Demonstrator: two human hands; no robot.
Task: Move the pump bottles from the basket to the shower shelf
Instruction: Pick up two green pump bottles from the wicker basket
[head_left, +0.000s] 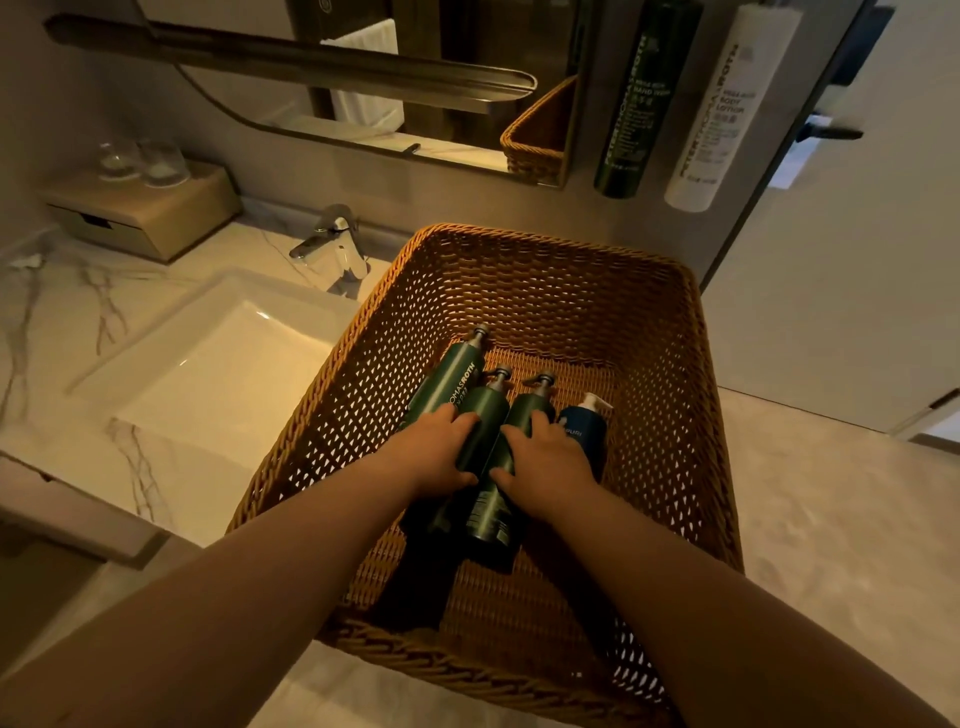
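Four pump bottles are seen lying on the floor of a woven wicker basket (519, 270), their pump heads pointed toward 12 o'clock and their bodies side by side, touching or nearly so. From 9 to 3 o'clock they are ranged as the left green bottle (460, 369), the middle green bottle (488, 410), the right green bottle (525, 413) and a shorter dark blue bottle (584, 434) with a white pump. On the left green bottle the letters "OMASROTH" can be read; small print on the lower part of the middle green bottle is too fine to be made out, and only a fragment of white lettering is visible on the dark blue bottle. The left hand (436, 452) is curled over the left green bottle, with its thumb laid against the middle one. The right hand (545, 457) is wrapped over the right green bottle, its fingertips reaching the dark blue bottle at 3 o'clock. On the wall at 1 o'clock two tubes are mounted: a dark green tube (639, 104) marked "PETER THOMAS ROTH" and "HAND WASH", and a white tube (727, 109) marked "PETER THOMAS ROTH" and "BODY LOTION". At 9 o'clock of the basket a white sink (218, 364) is set in a marble counter, with a chrome faucet (332, 244) behind it.
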